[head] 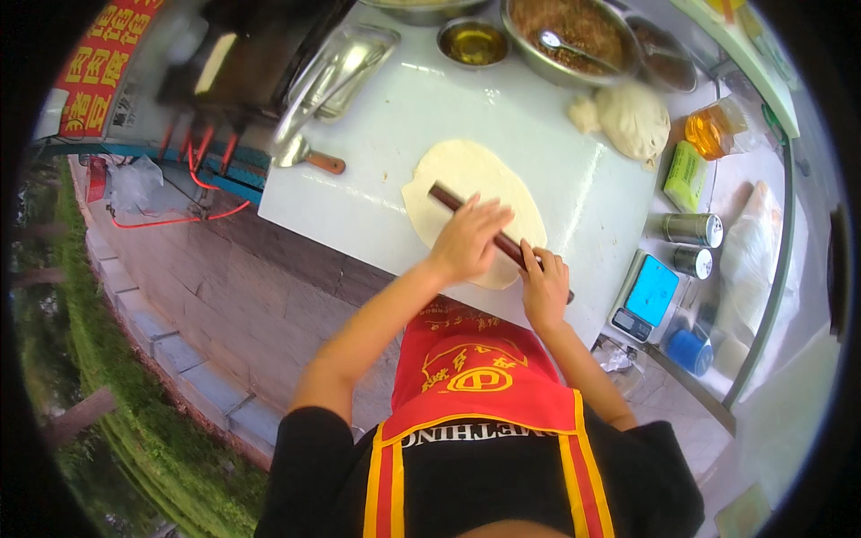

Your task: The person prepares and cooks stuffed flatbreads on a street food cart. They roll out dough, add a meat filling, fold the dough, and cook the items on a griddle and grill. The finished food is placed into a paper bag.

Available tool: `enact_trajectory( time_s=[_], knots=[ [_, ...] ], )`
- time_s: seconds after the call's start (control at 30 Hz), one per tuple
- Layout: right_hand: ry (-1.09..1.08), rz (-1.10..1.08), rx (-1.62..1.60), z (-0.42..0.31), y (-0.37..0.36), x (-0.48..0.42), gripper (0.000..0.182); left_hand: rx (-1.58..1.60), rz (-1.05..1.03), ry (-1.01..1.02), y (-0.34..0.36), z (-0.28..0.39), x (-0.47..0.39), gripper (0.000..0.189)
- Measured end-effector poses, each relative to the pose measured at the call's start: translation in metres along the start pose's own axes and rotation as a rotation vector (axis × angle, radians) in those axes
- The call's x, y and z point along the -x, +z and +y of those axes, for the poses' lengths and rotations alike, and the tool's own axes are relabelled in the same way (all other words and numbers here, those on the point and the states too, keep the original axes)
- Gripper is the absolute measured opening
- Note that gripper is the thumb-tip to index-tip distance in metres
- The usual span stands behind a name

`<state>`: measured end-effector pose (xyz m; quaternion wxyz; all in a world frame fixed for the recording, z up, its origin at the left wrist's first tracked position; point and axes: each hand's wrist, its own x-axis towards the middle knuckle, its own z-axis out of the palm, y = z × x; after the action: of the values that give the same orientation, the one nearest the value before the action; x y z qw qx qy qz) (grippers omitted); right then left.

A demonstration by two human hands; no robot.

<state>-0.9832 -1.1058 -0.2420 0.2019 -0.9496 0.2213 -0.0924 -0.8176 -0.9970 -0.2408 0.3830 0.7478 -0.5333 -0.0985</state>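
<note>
A dark brown wooden rolling pin [509,248] lies slantwise across a thin, flat oval of pale dough [474,161]. Over the pin's middle rests my left hand [472,237], slightly blurred, with its palm down and fingers across the wood. My right hand [547,284] curls its fingers around the pin nearer its lower right end, by the near edge of the dough. The dough sheet lies on a white tabletop [336,225]; my hands and the pin hide part of it.
A lump of dough [632,121] sits at the back right. Behind are a steel bowl of brown filling [531,27] with a spoon, an oil bowl [473,42] and a steel tray [353,67]. A scraper [325,162] lies left, a digital scale [644,296] right.
</note>
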Motion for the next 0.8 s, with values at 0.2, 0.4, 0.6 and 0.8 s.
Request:
enact_trajectory(
  time_s=[0.2,0.4,0.6,0.8],
  knots=[
    [0.204,0.029,0.112,-0.041,0.049,-0.045,0.063,-0.4,-0.161,0.01,0.009,-0.068,-0.05,0.052],
    [0.365,-0.139,0.08,-0.081,0.069,-0.009,0.084,-0.285,-0.312,0.045,-0.013,-0.071,0.003,0.058],
    [0.491,0.202,0.418,-0.003,0.054,-0.121,0.067,-0.329,-0.279,0.269,0.021,-0.095,-0.127,0.06],
    [0.62,-0.019,0.108,-0.111,0.089,-0.038,0.085,-0.313,-0.575,0.164,-0.049,-0.101,-0.004,0.064]
  ],
)
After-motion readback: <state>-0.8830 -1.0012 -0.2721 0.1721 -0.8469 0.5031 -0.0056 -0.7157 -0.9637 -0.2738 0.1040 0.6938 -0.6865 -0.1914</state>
